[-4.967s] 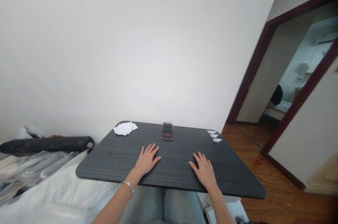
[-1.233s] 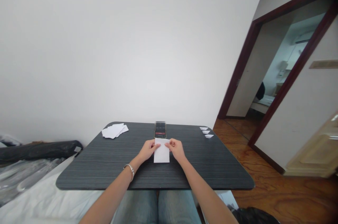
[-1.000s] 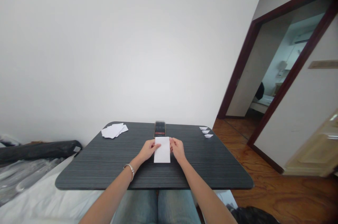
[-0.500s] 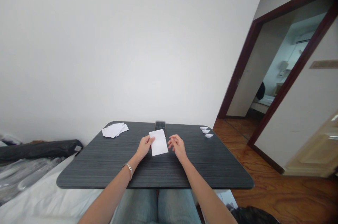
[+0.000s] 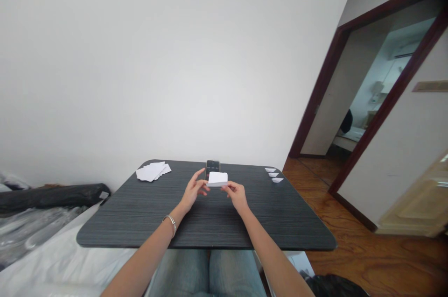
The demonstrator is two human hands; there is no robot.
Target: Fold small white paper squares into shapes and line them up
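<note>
Holding a white paper sheet folded over between left hand and right hand, only its first fold looks begun.

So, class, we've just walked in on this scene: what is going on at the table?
A person sits at a dark table and holds a small white sheet of paper between both hands, the left hand at its left edge and the right hand at its right, lifted above the tabletop. Behind it lies a phone. A loose pile of white sheets sits at the far left, and three small folded paper pieces at the far right.
</note>
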